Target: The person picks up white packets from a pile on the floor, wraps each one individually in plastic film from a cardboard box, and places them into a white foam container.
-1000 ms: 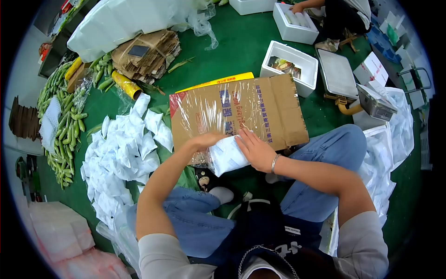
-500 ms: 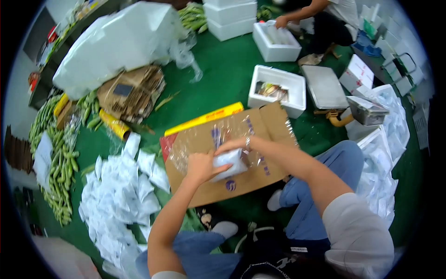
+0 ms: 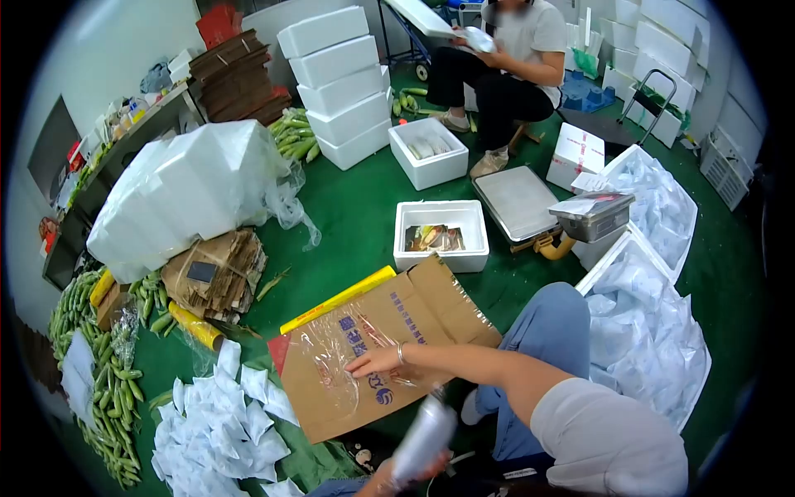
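My left hand [image 3: 432,469], low in the frame, is closed around a whitish, shiny, film-wrapped bundle [image 3: 424,437]; what is inside cannot be made out. My right hand [image 3: 374,361], with a bracelet at the wrist, rests on clear plastic film [image 3: 331,352] with its fingers stretched out. That film lies crumpled over a flat piece of printed cardboard [image 3: 451,319]. Along the cardboard's far edge runs a long yellow box [image 3: 339,300]. Left of the cardboard is a heap of white packs [image 3: 219,431].
Beyond the cardboard stands an open foam box [image 3: 441,263] with printed cards inside, beside a scale [image 3: 515,203]. Foam boxes of white packs [image 3: 646,340] stand at right. Another person [image 3: 530,50] sits ahead near stacked foam boxes [image 3: 339,74]. Green vegetables [image 3: 103,398] lie far left.
My left hand has carried the bundle off the cardboard toward my body. My right hand has let go of it and moved onto the film. The view has tilted upward, showing more of the room.
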A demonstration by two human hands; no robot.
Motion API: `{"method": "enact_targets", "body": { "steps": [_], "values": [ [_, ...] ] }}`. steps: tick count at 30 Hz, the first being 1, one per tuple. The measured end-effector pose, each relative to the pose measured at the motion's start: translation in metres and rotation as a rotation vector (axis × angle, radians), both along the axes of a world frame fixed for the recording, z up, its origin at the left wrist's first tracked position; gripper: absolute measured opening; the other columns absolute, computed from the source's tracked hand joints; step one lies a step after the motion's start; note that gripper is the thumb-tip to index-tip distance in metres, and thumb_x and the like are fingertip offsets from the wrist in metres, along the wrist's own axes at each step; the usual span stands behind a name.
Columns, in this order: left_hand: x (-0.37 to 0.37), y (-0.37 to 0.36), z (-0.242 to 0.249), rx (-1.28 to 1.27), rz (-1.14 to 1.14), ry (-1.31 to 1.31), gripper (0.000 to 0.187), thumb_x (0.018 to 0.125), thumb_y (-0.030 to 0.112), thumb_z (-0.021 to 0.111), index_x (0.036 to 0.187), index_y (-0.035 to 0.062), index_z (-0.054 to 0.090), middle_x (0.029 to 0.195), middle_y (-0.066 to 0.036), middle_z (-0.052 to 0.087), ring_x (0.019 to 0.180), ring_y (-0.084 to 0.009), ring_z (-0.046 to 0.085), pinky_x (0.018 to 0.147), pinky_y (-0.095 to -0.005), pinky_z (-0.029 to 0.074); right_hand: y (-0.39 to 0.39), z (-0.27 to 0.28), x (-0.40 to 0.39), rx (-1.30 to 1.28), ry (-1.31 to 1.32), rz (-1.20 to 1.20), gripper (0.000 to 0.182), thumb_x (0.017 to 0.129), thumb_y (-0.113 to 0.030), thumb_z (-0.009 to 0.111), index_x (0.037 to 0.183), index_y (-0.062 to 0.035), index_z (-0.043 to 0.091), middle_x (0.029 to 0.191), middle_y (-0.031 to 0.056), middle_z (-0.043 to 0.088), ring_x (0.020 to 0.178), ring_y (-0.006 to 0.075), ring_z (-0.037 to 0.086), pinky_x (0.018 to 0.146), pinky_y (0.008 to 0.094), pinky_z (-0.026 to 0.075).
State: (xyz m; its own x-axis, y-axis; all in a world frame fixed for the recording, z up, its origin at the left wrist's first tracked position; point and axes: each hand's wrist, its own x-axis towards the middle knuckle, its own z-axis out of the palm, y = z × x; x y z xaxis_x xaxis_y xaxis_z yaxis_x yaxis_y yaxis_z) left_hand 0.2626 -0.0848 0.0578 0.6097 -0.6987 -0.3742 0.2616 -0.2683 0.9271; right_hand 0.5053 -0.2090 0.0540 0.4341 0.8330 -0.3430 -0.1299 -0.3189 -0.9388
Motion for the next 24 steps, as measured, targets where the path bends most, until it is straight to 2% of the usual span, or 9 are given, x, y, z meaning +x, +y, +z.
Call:
{"method": "enact_targets", "body": {
  "steps": [2, 4, 8, 10, 14, 17, 18, 22, 24],
  "values": [
    [-0.018, -0.001, -0.002, 0.083, -0.160, 0.340, 0.056, 0.091, 0.059, 0.042, 0.102, 0.0054, 0.054, 0.071, -0.009, 0.055, 0.056, -0.0195, 0.055, 0.045, -0.0274, 0.044, 0.006, 0.020, -0.009, -0.019, -0.087, -0.005, 0.053, 0.094, -0.038, 0.053, 0.137, -0.0087, 0.047, 0.144, 0.0108, 0.041, 0.131, 0.0221, 0.038, 0.108, 0.0318, 0.030],
    [-0.026, 0.009, -0.004, 0.112, -0.159, 0.501, 0.057, 0.090, 0.060, 0.042, 0.103, 0.0054, 0.053, 0.072, -0.009, 0.055, 0.056, -0.0197, 0.055, 0.045, -0.0275, 0.044, 0.007, 0.055, -0.032, -0.396, -0.953, 0.286, 0.042, 0.095, -0.039, 0.051, 0.118, -0.0048, 0.061, 0.127, 0.0121, 0.057, 0.116, 0.0250, 0.053, 0.097, 0.0318, 0.041],
    [-0.018, 0.041, -0.019, -0.168, 0.202, 0.744, 0.060, 0.089, 0.062, 0.041, 0.105, 0.0054, 0.052, 0.073, -0.010, 0.056, 0.056, -0.0200, 0.056, 0.044, -0.0276, 0.044, 0.011, 0.103, -0.073, -0.080, -0.552, 0.308, 0.047, 0.094, -0.044, 0.049, 0.091, -0.0006, 0.066, 0.099, 0.0148, 0.068, 0.089, 0.0239, 0.063, 0.081, 0.0319, 0.048],
    [0.000, 0.065, -0.030, -0.519, 0.420, 0.886, 0.061, 0.089, 0.063, 0.041, 0.106, 0.0054, 0.051, 0.074, -0.011, 0.057, 0.056, -0.0202, 0.056, 0.044, -0.0276, 0.044, 0.008, 0.138, -0.103, 0.383, 0.392, 0.014, 0.052, 0.091, -0.047, 0.050, 0.074, -0.0004, 0.067, 0.068, 0.0145, 0.066, 0.063, 0.0226, 0.063, 0.066, 0.0354, 0.051],
    [0.016, 0.014, 0.097, -0.800, 0.982, 0.629, 0.071, 0.093, 0.063, 0.033, 0.123, 0.0004, 0.045, 0.104, -0.020, 0.060, 0.086, -0.0301, 0.063, 0.070, -0.0385, 0.055, 0.008, 0.122, -0.106, 0.295, 0.061, -0.653, 0.058, 0.092, -0.047, 0.049, 0.061, -0.0006, 0.063, 0.055, 0.0078, 0.060, 0.047, 0.0164, 0.057, 0.047, 0.0288, 0.044],
    [0.015, 0.023, 0.041, -0.511, 1.168, 0.156, 0.068, 0.095, 0.058, 0.034, 0.128, -0.0020, 0.044, 0.119, -0.022, 0.055, 0.104, -0.0316, 0.059, 0.084, -0.0410, 0.052, 0.012, 0.066, -0.108, 0.182, -0.093, -1.181, 0.055, 0.088, -0.045, 0.054, 0.057, -0.0011, 0.060, 0.052, 0.0086, 0.058, 0.045, 0.0164, 0.056, 0.047, 0.0297, 0.044],
    [0.012, 0.028, 0.019, -0.214, 1.140, -0.209, 0.066, 0.097, 0.054, 0.035, 0.128, -0.0034, 0.044, 0.124, -0.022, 0.052, 0.108, -0.0310, 0.056, 0.089, -0.0406, 0.050, 0.014, 0.046, -0.116, -0.012, -0.033, -1.133, 0.044, 0.085, -0.041, 0.057, 0.075, 0.0009, 0.063, 0.064, 0.0109, 0.063, 0.056, 0.0214, 0.061, 0.054, 0.0334, 0.048],
    [0.003, -0.002, 0.046, -0.215, 1.737, 0.050, 0.062, 0.097, 0.050, 0.038, 0.131, -0.0017, 0.040, 0.128, -0.021, 0.049, 0.112, -0.0335, 0.054, 0.086, -0.0465, 0.052, 0.030, 0.111, -0.202, -0.222, -0.709, -0.864, 0.049, 0.081, -0.033, 0.060, 0.113, 0.0026, 0.050, 0.109, 0.0207, 0.059, 0.088, 0.0307, 0.061, 0.076, 0.0399, 0.048],
    [-0.009, 0.016, 0.036, -0.538, 1.394, 0.464, 0.063, 0.097, 0.051, 0.038, 0.131, -0.0015, 0.039, 0.128, -0.021, 0.048, 0.112, -0.0339, 0.054, 0.085, -0.0473, 0.052, 0.036, 0.110, -0.229, -0.232, -1.080, -0.577, 0.055, 0.077, -0.031, 0.062, 0.119, 0.0014, 0.047, 0.132, 0.0241, 0.045, 0.110, 0.0342, 0.054, 0.093, 0.0403, 0.044]
  ]
}}
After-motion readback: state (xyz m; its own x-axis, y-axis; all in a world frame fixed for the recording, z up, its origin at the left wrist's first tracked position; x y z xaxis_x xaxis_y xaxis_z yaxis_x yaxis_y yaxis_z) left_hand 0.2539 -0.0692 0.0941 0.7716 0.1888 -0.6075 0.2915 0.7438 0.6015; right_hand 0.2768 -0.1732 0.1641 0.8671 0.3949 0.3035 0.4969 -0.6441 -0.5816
